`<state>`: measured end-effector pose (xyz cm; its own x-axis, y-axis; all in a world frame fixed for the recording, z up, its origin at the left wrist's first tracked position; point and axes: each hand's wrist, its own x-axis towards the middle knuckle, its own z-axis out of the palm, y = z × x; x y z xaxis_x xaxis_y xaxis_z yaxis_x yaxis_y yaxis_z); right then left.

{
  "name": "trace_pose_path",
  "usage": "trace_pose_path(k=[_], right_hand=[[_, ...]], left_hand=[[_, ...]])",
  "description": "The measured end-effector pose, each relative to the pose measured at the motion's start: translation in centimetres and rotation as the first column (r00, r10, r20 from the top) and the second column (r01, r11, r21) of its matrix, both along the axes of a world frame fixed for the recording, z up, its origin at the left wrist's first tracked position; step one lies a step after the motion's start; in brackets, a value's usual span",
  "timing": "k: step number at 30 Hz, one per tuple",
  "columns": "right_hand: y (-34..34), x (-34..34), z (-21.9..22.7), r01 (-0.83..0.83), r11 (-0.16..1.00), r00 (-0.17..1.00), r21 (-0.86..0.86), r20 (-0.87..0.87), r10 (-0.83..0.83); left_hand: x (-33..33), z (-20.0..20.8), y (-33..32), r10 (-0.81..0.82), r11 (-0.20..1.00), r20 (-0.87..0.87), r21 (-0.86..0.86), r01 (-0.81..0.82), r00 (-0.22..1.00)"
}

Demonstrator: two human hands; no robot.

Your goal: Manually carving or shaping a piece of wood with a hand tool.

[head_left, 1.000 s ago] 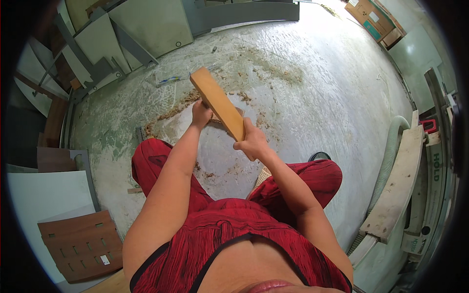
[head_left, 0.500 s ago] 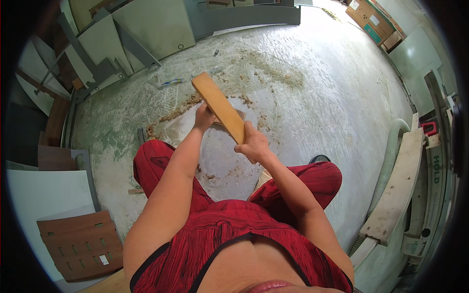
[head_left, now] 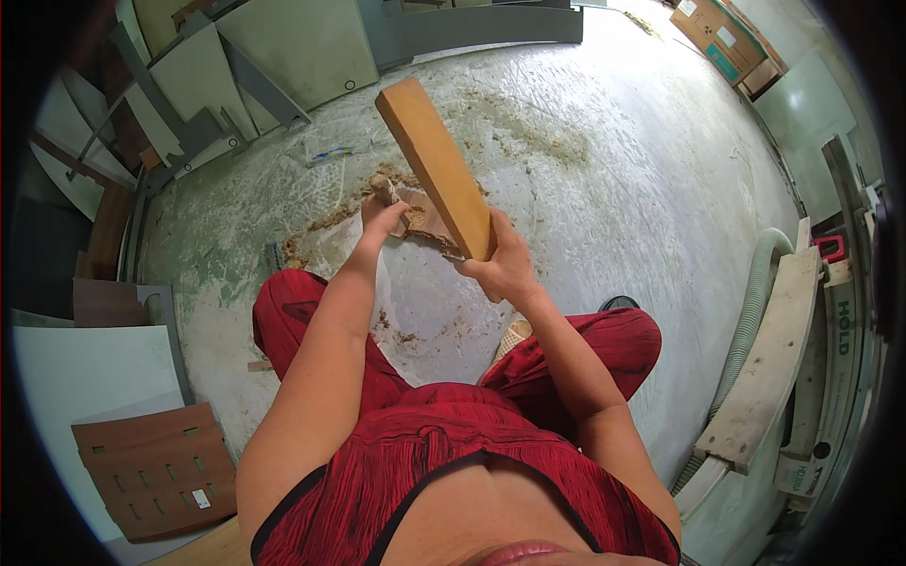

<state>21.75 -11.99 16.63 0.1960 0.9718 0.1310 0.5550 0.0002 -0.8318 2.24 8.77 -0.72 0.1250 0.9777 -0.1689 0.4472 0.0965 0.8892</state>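
My right hand [head_left: 510,261] is closed around the lower end of a long, flat-sided wooden block [head_left: 436,160]. The block is tilted up, its far end reaching left and away. My left hand [head_left: 380,220] grips a short tool with a rounded brown handle end [head_left: 381,183] poking out above the fist. The tool's lower end is hard to make out. Below it lies a brown wooden board [head_left: 427,219] with a rough, ragged near edge, partly hidden by the block. The block and the handle end are apart.
Brown wood chips [head_left: 332,223] are scattered over the concrete floor. A blue-and-white item [head_left: 332,153] lies beyond my left hand. Grey and white panels [head_left: 293,57] lean at the back left. On the right are a ribbed hose [head_left: 755,311], a plank [head_left: 766,368] and cardboard boxes [head_left: 722,38].
The wooden block has been lifted and now points more steeply away from me. My right hand moved slightly right. The tool's handle end, hidden behind the block before, now shows.
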Motion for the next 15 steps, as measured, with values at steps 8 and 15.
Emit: trace_pose_path(k=[8, 15], right_hand=[[-0.4, -0.5, 0.2, -0.029, 0.990, 1.000, 0.139, 0.003, 0.029], [0.8, -1.4, -0.5, -0.075, 0.926, 0.944, -0.371, 0.272, 0.185]], left_hand=[[1.5, 0.7, -0.4, -0.033, 0.999, -0.125, 0.023, 0.036, 0.992], [-0.1, -4.6, 0.9, -0.077, 0.942, 0.039, 0.330, 0.060, 0.996]])
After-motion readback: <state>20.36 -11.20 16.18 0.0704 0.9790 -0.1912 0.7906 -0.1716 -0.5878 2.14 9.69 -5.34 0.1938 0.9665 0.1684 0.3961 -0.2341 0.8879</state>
